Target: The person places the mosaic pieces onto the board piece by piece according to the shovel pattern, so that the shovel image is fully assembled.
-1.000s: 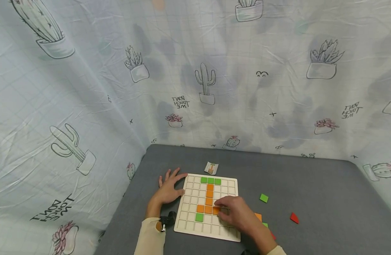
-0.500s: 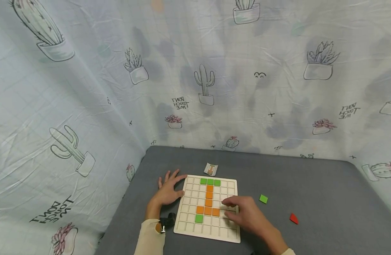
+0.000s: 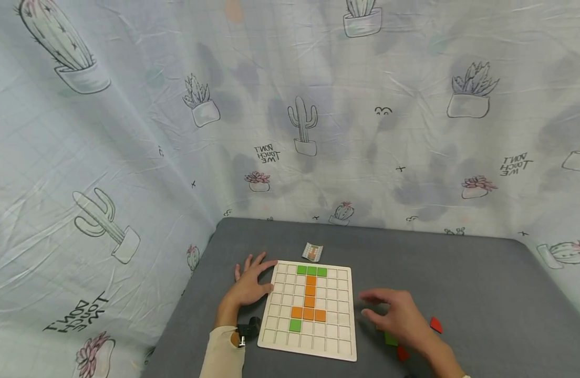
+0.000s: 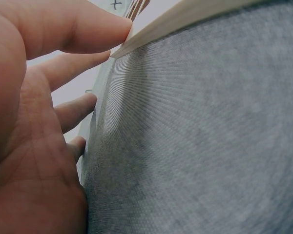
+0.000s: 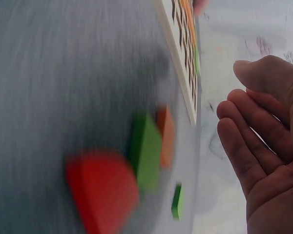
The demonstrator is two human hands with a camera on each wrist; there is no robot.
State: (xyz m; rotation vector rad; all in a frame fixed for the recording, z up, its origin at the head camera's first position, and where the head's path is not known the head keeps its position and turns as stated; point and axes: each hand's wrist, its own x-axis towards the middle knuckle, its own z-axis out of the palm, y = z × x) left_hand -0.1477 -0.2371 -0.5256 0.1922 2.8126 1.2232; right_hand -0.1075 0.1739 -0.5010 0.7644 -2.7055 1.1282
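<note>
A pale wooden grid board (image 3: 337, 333) lies on the grey table. Along its top sit green square tiles (image 3: 311, 271); below them runs a column of orange tiles (image 3: 310, 290) ending in an orange row (image 3: 308, 314), with one green tile (image 3: 295, 325) under that. My left hand (image 3: 247, 283) rests at the board's left edge, fingers spread, thumb and index finger touching it. To the right of the board hovers my right hand (image 3: 396, 315), fingers loosely bent and holding nothing, above loose pieces. The right wrist view shows a blurred red piece (image 5: 105, 190), green piece (image 5: 146, 153) and orange piece (image 5: 167, 139).
Behind the board lies a small printed card (image 3: 312, 252). A red rounded wedge (image 3: 436, 325) is to the right of my right hand, and another small green tile (image 5: 177, 201) shows farther off in the right wrist view. A cactus-print curtain (image 3: 328, 157) surrounds the table.
My right hand has let go of the orange tile at the right end of the row and moved right, off the board, over the loose pieces. My left hand stays put.
</note>
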